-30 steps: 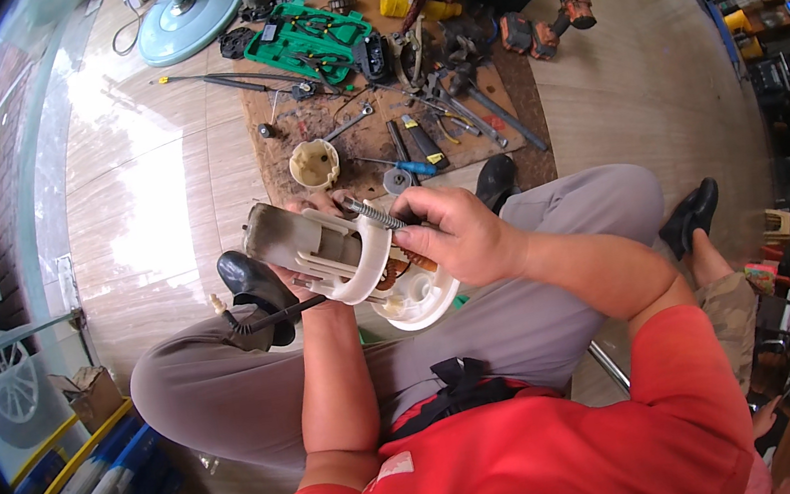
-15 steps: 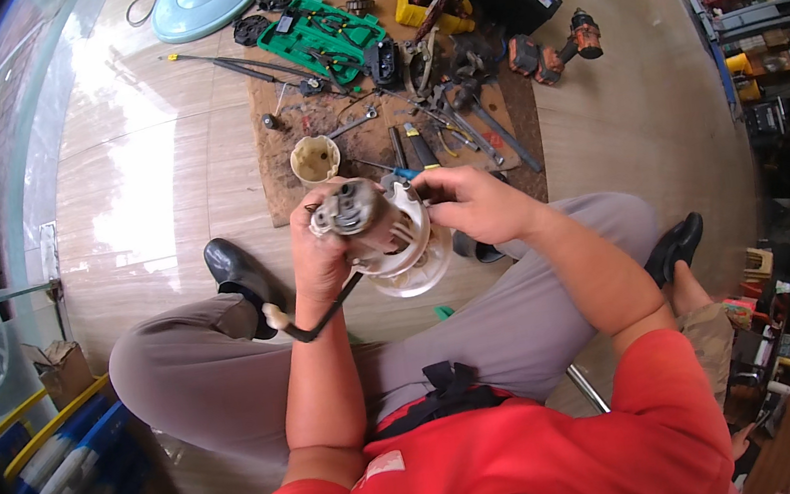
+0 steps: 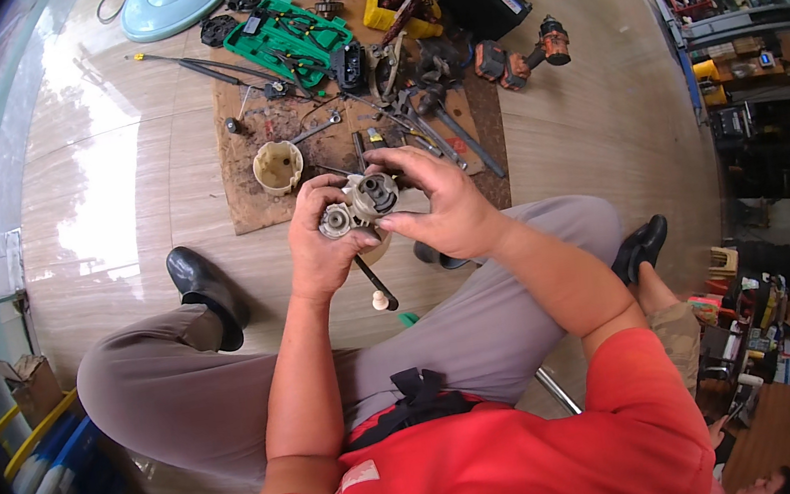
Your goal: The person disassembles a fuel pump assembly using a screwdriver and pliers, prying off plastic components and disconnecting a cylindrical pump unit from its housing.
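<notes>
Between both hands, over the gap between my knees, is a motor-like unit (image 3: pixel 360 201) of off-white plastic. Two round ends face up, the larger dark and recessed, the smaller pale with a central hub. My left hand (image 3: pixel 317 250) is closed around its left side, by the smaller end. My right hand (image 3: pixel 455 206) grips the larger end between thumb and fingers. Below the unit hangs a black arm (image 3: pixel 375 280) with a whitish knob (image 3: pixel 380 301) at its tip. The fingers hide much of the unit's underside. Just beyond my left hand stands a stained cream cup (image 3: pixel 278 166).
A dirty brown board (image 3: pixel 252 201) on the tiled floor holds wrenches (image 3: pixel 318 128), a green tool case (image 3: pixel 293 39) and a yellow container (image 3: pixel 397 6). An orange-black cordless drill (image 3: pixel 525 59) lies to its right. A light-blue round base (image 3: pixel 169 4) stands far left.
The unit has turned so its round ends face up, and its arm now hangs lower. My right hand has shifted onto the larger end. The whole view has moved slightly.
</notes>
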Tool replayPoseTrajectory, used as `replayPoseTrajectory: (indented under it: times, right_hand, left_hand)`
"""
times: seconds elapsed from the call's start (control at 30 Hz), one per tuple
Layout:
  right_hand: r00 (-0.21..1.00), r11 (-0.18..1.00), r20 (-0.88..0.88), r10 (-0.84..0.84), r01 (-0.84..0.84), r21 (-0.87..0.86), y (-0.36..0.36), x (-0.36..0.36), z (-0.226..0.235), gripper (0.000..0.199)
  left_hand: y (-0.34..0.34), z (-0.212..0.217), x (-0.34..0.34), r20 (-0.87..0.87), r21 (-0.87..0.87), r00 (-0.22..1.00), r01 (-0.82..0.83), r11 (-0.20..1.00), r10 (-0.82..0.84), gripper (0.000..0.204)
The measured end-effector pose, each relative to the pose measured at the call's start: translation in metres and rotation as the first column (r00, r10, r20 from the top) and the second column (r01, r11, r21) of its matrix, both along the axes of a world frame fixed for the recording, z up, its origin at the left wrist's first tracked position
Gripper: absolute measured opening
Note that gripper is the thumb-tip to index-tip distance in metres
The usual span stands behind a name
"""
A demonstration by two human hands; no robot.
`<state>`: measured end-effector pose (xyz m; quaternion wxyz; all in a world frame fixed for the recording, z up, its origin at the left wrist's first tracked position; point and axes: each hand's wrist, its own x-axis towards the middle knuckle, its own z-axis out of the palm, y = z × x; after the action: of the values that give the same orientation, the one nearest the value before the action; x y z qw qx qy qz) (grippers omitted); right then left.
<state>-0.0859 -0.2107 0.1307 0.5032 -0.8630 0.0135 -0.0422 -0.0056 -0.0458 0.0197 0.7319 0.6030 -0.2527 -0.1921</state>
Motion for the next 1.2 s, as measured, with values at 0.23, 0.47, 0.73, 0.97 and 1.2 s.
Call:
replayPoseTrajectory:
  times: [0.23, 0.47, 0.73, 0.97, 1.2]
  right_hand:
    - [0.995, 0.989, 0.096, 0.004, 0.010, -0.148, 0.011, -0.002, 0.000, 0.074]
    - [0.988, 0.970, 0.141, 0.059, -0.023, -0.243, 0.013, -0.003, -0.012, 0.075]
    - [0.981, 0.949, 0.178, 0.080, -0.020, -0.315, 0.014, 0.001, -0.011, 0.062]
    - [0.974, 0.952, 0.209, 0.081, -0.013, -0.306, 0.015, 0.003, -0.015, 0.054]
    - [0.976, 0.954, 0.210, 0.062, 0.004, -0.301, 0.016, 0.003, -0.013, 0.053]
  left_hand:
    - [-0.004, -0.006, -0.005, -0.029, 0.077, 0.999, 0.023, 0.997, -0.021, 0.066]
    - [-0.005, -0.013, -0.008, -0.014, 0.067, 0.998, 0.069, 0.995, -0.068, 0.082]
    - [-0.004, -0.018, -0.005, 0.125, 0.088, 0.990, -0.081, 0.993, 0.069, 0.076]
    - [-0.003, -0.012, -0.005, 0.098, 0.065, 0.989, -0.119, 0.991, 0.112, 0.075]
    - [-0.006, -0.014, -0.013, -0.013, 0.005, 0.999, -0.041, 0.999, 0.041, 0.072]
